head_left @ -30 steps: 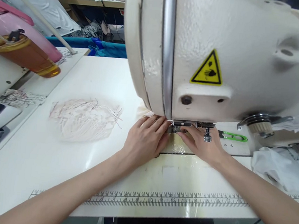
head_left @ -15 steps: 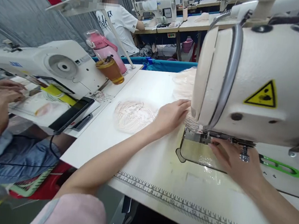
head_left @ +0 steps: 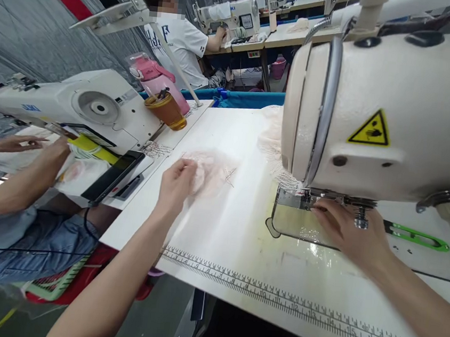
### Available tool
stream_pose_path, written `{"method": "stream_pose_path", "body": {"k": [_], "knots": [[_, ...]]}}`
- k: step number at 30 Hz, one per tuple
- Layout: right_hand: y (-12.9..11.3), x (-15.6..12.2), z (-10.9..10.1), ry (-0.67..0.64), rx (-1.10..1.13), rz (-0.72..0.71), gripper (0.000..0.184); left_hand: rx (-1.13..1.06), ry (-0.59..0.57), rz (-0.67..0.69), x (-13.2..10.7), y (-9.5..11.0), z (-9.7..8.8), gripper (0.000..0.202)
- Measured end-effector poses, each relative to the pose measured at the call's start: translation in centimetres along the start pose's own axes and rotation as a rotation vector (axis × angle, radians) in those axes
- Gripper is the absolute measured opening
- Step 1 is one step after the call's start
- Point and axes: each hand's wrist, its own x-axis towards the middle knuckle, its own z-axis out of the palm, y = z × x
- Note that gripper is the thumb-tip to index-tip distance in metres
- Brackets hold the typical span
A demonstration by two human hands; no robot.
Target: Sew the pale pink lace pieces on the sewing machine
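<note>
On the white table, my left hand (head_left: 175,185) pinches the left edge of a sheer pale pink fabric piece (head_left: 214,175), thin and crumpled, with loose threads at its right side. My right hand (head_left: 353,233) lies at the sewing machine (head_left: 375,114), its thumb and forefinger closed together right beside the presser foot (head_left: 306,199). Whatever those fingertips hold, if anything, is too small to see. A second pale fabric with netted trim (head_left: 284,177) runs from behind the machine head to the foot, partly hidden by the head.
A green thread snipper (head_left: 419,236) lies right of my right hand. A printed ruler (head_left: 275,302) follows the table's front edge. At left stand a brown cup (head_left: 167,110), a pink bottle (head_left: 158,78) and another sewing machine (head_left: 95,106) with a co-worker's hands (head_left: 56,151).
My left hand has left the fabric by the machine head, moved left and taken hold of the sheer piece, which now looks bunched. My right hand stays by the presser foot.
</note>
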Motion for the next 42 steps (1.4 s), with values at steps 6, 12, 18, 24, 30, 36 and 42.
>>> {"method": "stream_pose_path", "body": {"k": [6,12,18,24,30,36,42], "knots": [[0.1,0.0,0.6,0.11,0.048,-0.022,0.032,-0.158,-0.16,0.096,-2.7,3.1,0.2,0.013],[-0.1,0.6,-0.2,0.163,0.011,-0.003,0.03,0.031,-1.113,0.635,-9.6,7.7,5.3,0.023],[-0.5,0.6,-1.1,0.157,-0.043,-0.318,0.042,0.397,-0.751,1.065,-11.6,7.3,7.2,0.032],[-0.1,0.2,0.3,0.013,-0.026,-0.267,0.043,0.515,-0.569,1.186,-10.8,7.2,7.5,0.025],[0.1,0.6,0.1,-0.021,0.001,-0.212,0.034,0.557,-0.556,1.256,-10.2,6.4,9.4,0.038],[-0.5,0.9,0.4,0.029,0.108,-0.041,0.032,0.478,-0.634,1.193,-9.1,5.4,10.0,0.04],[-0.8,0.7,0.9,0.012,0.069,0.069,0.039,0.484,-0.608,1.203,-8.5,5.5,10.4,0.038]]}}
